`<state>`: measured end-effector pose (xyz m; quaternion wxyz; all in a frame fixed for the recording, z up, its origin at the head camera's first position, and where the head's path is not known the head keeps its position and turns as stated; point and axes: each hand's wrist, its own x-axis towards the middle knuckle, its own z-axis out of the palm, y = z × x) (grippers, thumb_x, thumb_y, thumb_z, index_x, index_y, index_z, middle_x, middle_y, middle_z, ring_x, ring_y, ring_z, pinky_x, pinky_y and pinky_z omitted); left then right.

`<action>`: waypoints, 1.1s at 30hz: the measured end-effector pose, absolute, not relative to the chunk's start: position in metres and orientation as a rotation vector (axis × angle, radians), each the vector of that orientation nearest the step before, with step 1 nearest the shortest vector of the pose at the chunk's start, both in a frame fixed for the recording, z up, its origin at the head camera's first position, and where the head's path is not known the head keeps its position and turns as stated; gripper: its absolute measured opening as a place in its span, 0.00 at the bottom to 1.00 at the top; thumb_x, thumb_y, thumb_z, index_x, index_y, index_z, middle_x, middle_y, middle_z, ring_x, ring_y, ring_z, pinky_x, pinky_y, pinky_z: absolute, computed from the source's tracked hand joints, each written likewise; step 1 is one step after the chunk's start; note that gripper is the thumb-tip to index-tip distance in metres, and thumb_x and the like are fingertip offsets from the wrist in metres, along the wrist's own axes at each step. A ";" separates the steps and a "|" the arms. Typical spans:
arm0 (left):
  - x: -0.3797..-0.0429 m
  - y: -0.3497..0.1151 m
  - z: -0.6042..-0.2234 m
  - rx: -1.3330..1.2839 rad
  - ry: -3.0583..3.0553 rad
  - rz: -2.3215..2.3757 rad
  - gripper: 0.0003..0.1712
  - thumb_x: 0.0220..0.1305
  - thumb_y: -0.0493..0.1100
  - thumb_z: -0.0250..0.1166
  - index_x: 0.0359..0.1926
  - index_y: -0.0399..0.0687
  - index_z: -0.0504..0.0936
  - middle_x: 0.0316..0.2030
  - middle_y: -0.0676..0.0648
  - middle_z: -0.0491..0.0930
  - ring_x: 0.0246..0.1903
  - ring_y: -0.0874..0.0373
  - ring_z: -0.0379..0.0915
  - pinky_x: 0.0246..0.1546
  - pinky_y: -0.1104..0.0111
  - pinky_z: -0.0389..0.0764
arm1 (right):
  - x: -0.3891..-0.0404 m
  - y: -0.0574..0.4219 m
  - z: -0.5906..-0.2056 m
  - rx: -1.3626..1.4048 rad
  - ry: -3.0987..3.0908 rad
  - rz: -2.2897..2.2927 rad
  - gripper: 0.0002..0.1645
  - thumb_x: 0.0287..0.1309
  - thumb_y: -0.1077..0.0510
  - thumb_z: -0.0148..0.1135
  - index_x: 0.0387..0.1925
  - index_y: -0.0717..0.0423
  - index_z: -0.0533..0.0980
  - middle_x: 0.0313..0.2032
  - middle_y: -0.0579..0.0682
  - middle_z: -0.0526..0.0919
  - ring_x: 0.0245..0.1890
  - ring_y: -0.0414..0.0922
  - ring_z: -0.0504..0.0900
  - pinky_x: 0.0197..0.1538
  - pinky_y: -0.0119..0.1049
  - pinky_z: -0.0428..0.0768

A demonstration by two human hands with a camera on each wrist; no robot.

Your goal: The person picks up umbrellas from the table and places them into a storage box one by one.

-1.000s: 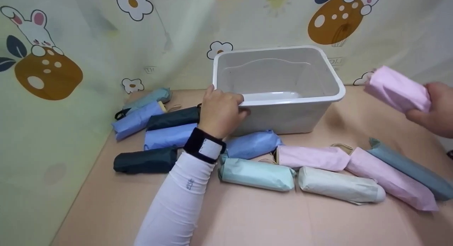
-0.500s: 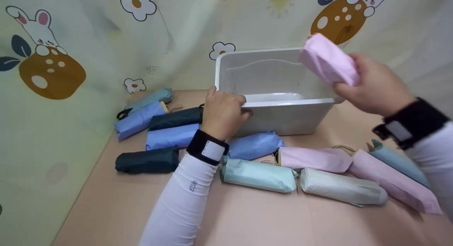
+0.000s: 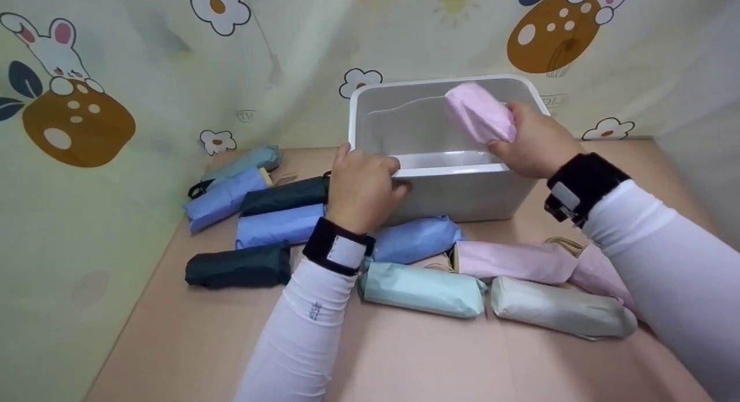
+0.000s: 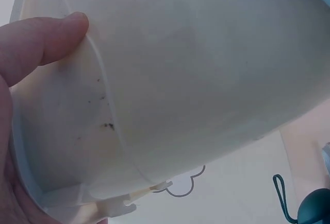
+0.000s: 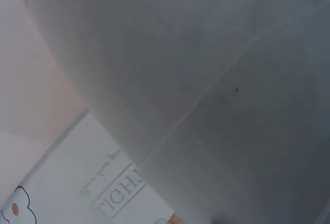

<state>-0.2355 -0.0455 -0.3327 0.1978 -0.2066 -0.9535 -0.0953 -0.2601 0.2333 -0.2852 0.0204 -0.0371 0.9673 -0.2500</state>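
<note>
A light grey plastic bin point(image 3: 457, 196) stands at the back of the table. My left hand point(image 3: 364, 185) grips its near rim at the left corner; in the left wrist view the thumb point(image 4: 56, 38) presses on the bin's outer wall. A pink folded umbrella point(image 3: 480, 113) in its sleeve is in my right hand point(image 3: 537, 142), tilted over the bin's opening near the right side. The right wrist view shows mainly the bin's wall point(image 5: 170, 69), with that hand and the umbrella out of sight.
Left of the bin lie several folded umbrellas, including a black one point(image 3: 238, 267) and a blue one point(image 3: 222, 198). In front are blue point(image 3: 416, 238), mint point(image 3: 425, 289), pink point(image 3: 514, 261) and off-white point(image 3: 561, 306) ones. A patterned curtain point(image 3: 295, 61) hangs behind.
My right hand has carried the pink umbrella leftward from the far right, up and then down over the bin's opening. The left hand has stayed on the rim.
</note>
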 end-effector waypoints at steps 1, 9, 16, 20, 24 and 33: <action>-0.236 -0.045 -0.333 -0.577 -2.666 -0.271 0.15 0.62 0.57 0.74 0.37 0.52 0.92 0.35 0.49 0.92 0.46 0.43 0.85 0.73 0.39 0.65 | -0.261 0.234 -0.285 -0.112 2.994 -0.749 0.48 0.70 0.46 0.61 0.80 0.62 0.53 0.62 0.72 0.76 0.53 0.65 0.78 0.59 0.66 0.78; -0.237 -0.045 -0.332 -0.576 -2.643 -0.325 0.15 0.61 0.57 0.75 0.31 0.51 0.89 0.32 0.49 0.91 0.47 0.43 0.85 0.75 0.39 0.64 | -0.267 0.229 -0.280 -0.051 2.957 -0.618 0.41 0.66 0.46 0.63 0.76 0.57 0.66 0.63 0.69 0.78 0.54 0.64 0.76 0.62 0.64 0.73; -0.237 -0.044 -0.335 -0.561 -2.655 -0.342 0.15 0.60 0.56 0.76 0.32 0.50 0.90 0.33 0.49 0.91 0.47 0.43 0.85 0.75 0.39 0.63 | -0.268 0.229 -0.281 -0.012 2.946 -0.562 0.30 0.68 0.53 0.53 0.67 0.60 0.77 0.65 0.70 0.79 0.58 0.65 0.77 0.61 0.63 0.77; -0.237 -0.044 -0.336 -0.559 -2.654 -0.348 0.15 0.60 0.56 0.76 0.32 0.50 0.90 0.33 0.49 0.92 0.48 0.43 0.85 0.75 0.39 0.64 | -0.268 0.229 -0.283 0.035 2.941 -0.606 0.29 0.70 0.55 0.51 0.68 0.62 0.76 0.66 0.70 0.78 0.58 0.65 0.76 0.61 0.63 0.78; -0.237 -0.043 -0.337 -0.555 -2.659 -0.344 0.15 0.60 0.56 0.77 0.33 0.49 0.91 0.34 0.48 0.92 0.48 0.43 0.85 0.75 0.40 0.64 | -0.269 0.229 -0.283 0.082 2.940 -0.637 0.31 0.71 0.57 0.49 0.72 0.62 0.72 0.69 0.69 0.75 0.60 0.65 0.74 0.64 0.64 0.75; -0.237 -0.043 -0.335 -0.557 -2.647 -0.345 0.15 0.60 0.55 0.76 0.32 0.49 0.90 0.34 0.48 0.92 0.48 0.43 0.85 0.74 0.39 0.64 | -0.270 0.228 -0.281 0.094 2.934 -0.639 0.31 0.71 0.57 0.49 0.72 0.62 0.71 0.70 0.69 0.74 0.62 0.66 0.73 0.67 0.64 0.73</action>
